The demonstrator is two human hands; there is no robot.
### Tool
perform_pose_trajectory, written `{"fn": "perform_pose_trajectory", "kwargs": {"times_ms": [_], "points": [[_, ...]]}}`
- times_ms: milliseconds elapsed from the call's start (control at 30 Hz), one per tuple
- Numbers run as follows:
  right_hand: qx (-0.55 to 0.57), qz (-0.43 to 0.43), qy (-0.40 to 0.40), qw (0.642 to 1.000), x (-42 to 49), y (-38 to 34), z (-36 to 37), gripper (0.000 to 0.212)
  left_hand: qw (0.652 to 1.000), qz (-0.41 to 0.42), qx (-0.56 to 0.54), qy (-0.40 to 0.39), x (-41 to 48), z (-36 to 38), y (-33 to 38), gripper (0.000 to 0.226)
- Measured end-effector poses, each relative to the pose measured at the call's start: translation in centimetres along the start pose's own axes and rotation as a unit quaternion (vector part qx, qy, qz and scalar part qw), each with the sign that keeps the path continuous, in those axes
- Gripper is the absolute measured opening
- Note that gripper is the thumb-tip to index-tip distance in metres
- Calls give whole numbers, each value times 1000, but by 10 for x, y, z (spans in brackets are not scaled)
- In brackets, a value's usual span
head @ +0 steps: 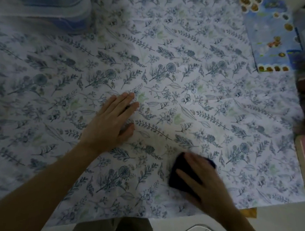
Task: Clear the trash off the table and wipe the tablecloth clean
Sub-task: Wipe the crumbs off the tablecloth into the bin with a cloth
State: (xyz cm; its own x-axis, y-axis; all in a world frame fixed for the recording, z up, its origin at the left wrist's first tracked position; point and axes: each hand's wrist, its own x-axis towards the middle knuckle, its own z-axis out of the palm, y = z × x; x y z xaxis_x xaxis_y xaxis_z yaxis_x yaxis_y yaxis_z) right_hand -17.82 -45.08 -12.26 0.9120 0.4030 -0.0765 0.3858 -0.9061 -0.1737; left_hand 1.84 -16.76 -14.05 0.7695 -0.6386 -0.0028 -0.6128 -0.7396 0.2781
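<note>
Right hand (204,182) flat, fingers spread, pressing dark cloth (180,163); left hand (111,120) flat on tablecloth (187,63).

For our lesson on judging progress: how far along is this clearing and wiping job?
Done: no loose trash shows on the tablecloth. In hand: the right hand presses a dark cloth near the front edge; the left hand lies flat. Left: wiping the rest, perhaps removing the blue packet at the far right.

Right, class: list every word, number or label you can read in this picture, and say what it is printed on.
Nothing here can be read.
Blue printed packet: yellowish lettering, too blurred to read.
Floral tablecloth: leaf pattern only, no text.
Clear plastic container: no label visible.
</note>
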Motion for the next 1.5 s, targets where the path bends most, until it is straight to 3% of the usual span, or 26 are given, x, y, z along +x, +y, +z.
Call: {"fn": "perform_pose_trajectory", "kwargs": {"times_ms": [67,167,300,433,533,667,767,833,933,1067,1133,1200,1267,1400,1500], "points": [[39,121,26,992,-19,37,-17,52,1000,2,0,1,0,0,-1,60],[68,323,84,940,-9,81,-40,55,1000,4,5,-2,0,0,0,61],[60,445,169,877,67,105,-37,53,1000,3,7,-2,-1,1,0,60],[55,429,214,876,137,70,-26,49,1000,6,-5,-8,0,-1,0,60],[60,360,178,914,149,10,-20,49,1000,4,-6,-5,-1,-2,2,58],[52,172,83,980,88,-74,7,52,1000,11,-2,1,-1,-1,1,57],[54,94,45,993,8,-96,22,50,1000,14,-4,-3,-1,0,1,58],[78,138,53,986,-28,-82,18,49,1000,17,0,-3,-1,0,0,58],[106,274,78,953,-43,-46,-1,50,1000,21,-3,-4,-1,0,-1,58],[107,468,153,864,9,1,-17,52,1000,24,-1,-5,0,-1,-1,58],[95,520,175,830,54,20,-20,50,1000,26,0,-4,0,0,-1,59],[85,508,182,837,98,26,-22,49,1000,28,3,-8,0,1,-2,59],[68,446,179,874,135,13,-23,49,1000,25,7,-8,0,1,-2,59],[58,284,125,949,156,-41,-13,51,1000,27,10,-1,0,1,-1,58],[21,126,48,991,109,-64,-1,54,1000,27,14,-5,0,1,0,57]]}}
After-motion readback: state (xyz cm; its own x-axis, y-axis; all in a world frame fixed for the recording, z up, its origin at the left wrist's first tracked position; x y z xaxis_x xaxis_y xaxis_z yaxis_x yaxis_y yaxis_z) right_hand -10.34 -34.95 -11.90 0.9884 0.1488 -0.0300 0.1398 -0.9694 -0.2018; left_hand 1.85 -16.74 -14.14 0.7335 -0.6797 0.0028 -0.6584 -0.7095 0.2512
